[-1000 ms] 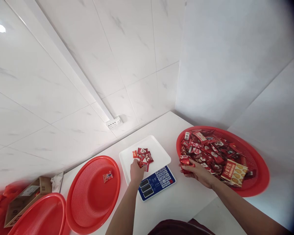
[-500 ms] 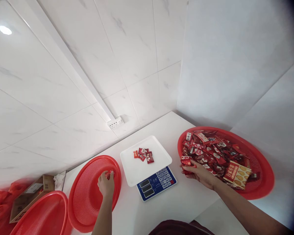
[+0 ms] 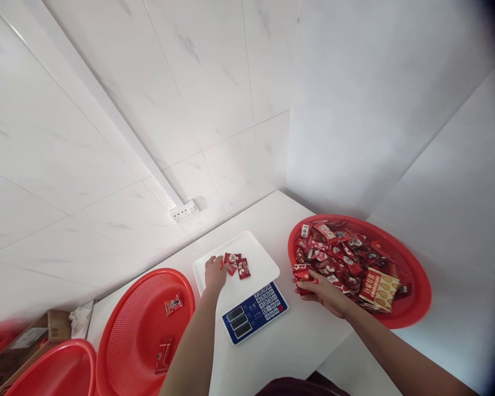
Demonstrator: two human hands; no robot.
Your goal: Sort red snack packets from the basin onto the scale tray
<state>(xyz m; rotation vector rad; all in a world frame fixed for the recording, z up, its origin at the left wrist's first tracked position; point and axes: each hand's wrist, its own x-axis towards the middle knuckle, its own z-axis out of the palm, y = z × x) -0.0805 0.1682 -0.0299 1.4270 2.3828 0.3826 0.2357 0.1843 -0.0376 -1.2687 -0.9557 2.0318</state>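
Note:
My left hand [image 3: 215, 272] is over the left side of the white scale tray [image 3: 253, 239]. Its fingers are pinched around a small orange-red packet [image 3: 221, 264], mostly hidden by them. Several dark red snack packets [image 3: 243, 268] lie on the tray just right of those fingertips. The blue scale keypad [image 3: 256, 311] shows below the tray. My right hand [image 3: 319, 289] is closed on red snack packets [image 3: 301, 273] at the near left rim of the full red basket [image 3: 421, 300]. How many it holds I cannot tell.
A second red basket [image 3: 119, 324] on the left holds two red packets [image 3: 164, 355]. Another red basket [image 3: 58, 368] and a cardboard box [image 3: 28, 341] stand farther left. A large yellow-and-red packet [image 3: 379, 289] tops the heap at right. A wall socket [image 3: 183, 211] sits behind the table.
My left hand has left the left basket and reached the scale tray, its fingers now on the orange-red packet. Two packets show in that basket. My right hand keeps its hold; the view has shifted.

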